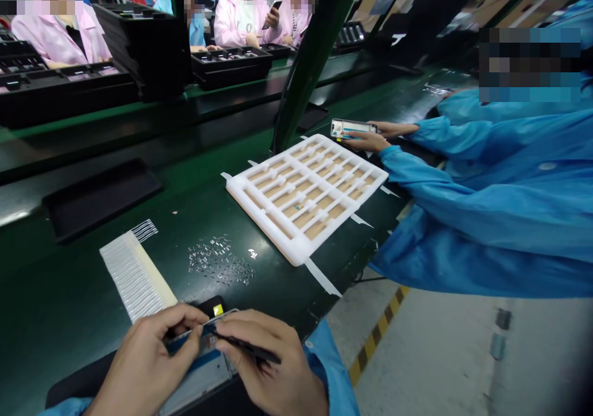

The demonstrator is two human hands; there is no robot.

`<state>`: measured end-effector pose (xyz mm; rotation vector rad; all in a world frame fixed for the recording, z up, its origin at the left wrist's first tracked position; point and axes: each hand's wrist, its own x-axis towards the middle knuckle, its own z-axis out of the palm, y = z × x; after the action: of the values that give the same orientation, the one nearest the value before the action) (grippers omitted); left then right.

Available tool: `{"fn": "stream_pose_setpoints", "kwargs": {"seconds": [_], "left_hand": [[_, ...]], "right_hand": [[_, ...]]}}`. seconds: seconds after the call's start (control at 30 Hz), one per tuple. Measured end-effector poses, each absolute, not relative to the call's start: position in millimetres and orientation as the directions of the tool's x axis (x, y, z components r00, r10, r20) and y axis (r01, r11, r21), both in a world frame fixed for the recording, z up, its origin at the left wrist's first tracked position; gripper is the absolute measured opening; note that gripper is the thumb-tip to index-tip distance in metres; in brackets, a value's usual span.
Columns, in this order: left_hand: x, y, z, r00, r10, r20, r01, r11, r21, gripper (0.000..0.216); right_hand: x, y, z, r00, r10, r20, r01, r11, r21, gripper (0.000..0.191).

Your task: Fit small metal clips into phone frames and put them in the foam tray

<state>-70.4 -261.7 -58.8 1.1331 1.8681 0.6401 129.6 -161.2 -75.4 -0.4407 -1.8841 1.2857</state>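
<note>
A phone frame point(197, 382) with a silvery back and blue parts lies low in the view, partly covered by both hands. My left hand point(151, 351) is closed at its upper edge, thumb and fingers pinching there. In my right hand point(275, 357) is a pair of black tweezers point(257, 349), its tip against the inside of the frame near a small silver-and-brown part. A yellow tab point(218, 309) shows just beyond the fingers. Ahead of my left hand is a white sheet with rows of thin strips point(130, 274). Many tiny metal pieces point(220, 261) are scattered on the green bench.
A white foam tray with slots point(296, 196) sits taped to the bench. Left of it is a shallow black tray point(102, 199). A co-worker in a blue sleeve point(417, 169) holds another phone frame point(354, 129) at right. A green post point(315, 51) rises behind the foam tray.
</note>
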Motion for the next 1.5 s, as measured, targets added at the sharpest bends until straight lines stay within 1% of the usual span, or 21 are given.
{"fn": "stream_pose_setpoints", "kwargs": {"seconds": [0.13, 0.2, 0.3, 0.37, 0.47, 0.63, 0.8, 0.97, 1.2, 1.27, 1.4, 1.5], "left_hand": [[-70.8, -261.1, -57.5, -0.237, 0.902, -0.36, 0.501, 0.431, 0.751, 0.033], [-70.7, -260.6, -55.8, -0.234, 0.914, -0.33, 0.519, 0.405, 0.753, 0.031], [-71.1, -260.6, -54.6, -0.243, 0.917, -0.318, 0.524, 0.4, 0.752, 0.029], [-72.4, -261.8, -56.5, -0.254, 0.906, -0.339, 0.507, 0.423, 0.751, 0.032], [-76.2, -265.5, -61.4, -0.246, 0.889, -0.385, 0.464, 0.457, 0.759, 0.041], [-79.7, -267.2, -60.3, -0.211, 0.881, -0.424, 0.432, 0.473, 0.768, 0.042], [-77.0, -262.3, -53.0, -0.189, 0.877, -0.441, 0.376, 0.479, 0.793, 0.038], [-75.8, -261.6, -53.4, -0.198, 0.888, -0.416, 0.391, 0.461, 0.797, 0.034], [-75.5, -264.3, -54.2, -0.189, 0.885, -0.425, 0.391, 0.465, 0.794, 0.034], [-75.7, -263.9, -53.4, -0.185, 0.883, -0.432, 0.393, 0.469, 0.791, 0.034], [-76.1, -262.8, -50.8, -0.194, 0.879, -0.436, 0.421, 0.476, 0.772, 0.036], [-75.6, -262.7, -48.3, -0.199, 0.869, -0.454, 0.459, 0.492, 0.74, 0.04]], "right_hand": [[133.4, -159.3, -72.8, -0.662, 0.574, 0.481, -0.095, 0.572, -0.815, 0.027], [135.7, -158.6, -70.9, -0.694, 0.508, 0.51, -0.066, 0.661, -0.748, 0.026], [138.2, -158.6, -72.7, -0.707, 0.399, 0.584, -0.078, 0.777, -0.625, 0.024], [139.0, -159.1, -77.3, -0.698, 0.343, 0.628, -0.091, 0.828, -0.554, 0.026], [138.7, -159.8, -84.6, -0.692, 0.321, 0.647, -0.097, 0.846, -0.524, 0.027], [136.0, -160.5, -89.3, -0.641, 0.339, 0.688, -0.126, 0.838, -0.53, 0.022], [135.8, -162.0, -89.5, -0.642, 0.356, 0.679, -0.122, 0.827, -0.549, 0.021], [137.4, -161.9, -88.9, -0.654, 0.35, 0.67, -0.124, 0.825, -0.552, 0.021], [136.8, -162.7, -88.2, -0.637, 0.373, 0.674, -0.12, 0.816, -0.565, 0.023], [135.3, -164.0, -85.5, -0.613, 0.431, 0.663, -0.119, 0.779, -0.616, 0.023], [135.1, -163.1, -78.9, -0.469, 0.676, 0.568, -0.174, 0.56, -0.81, 0.017], [140.8, -156.5, -74.6, -0.379, 0.778, 0.501, -0.175, 0.471, -0.865, 0.018]]}}
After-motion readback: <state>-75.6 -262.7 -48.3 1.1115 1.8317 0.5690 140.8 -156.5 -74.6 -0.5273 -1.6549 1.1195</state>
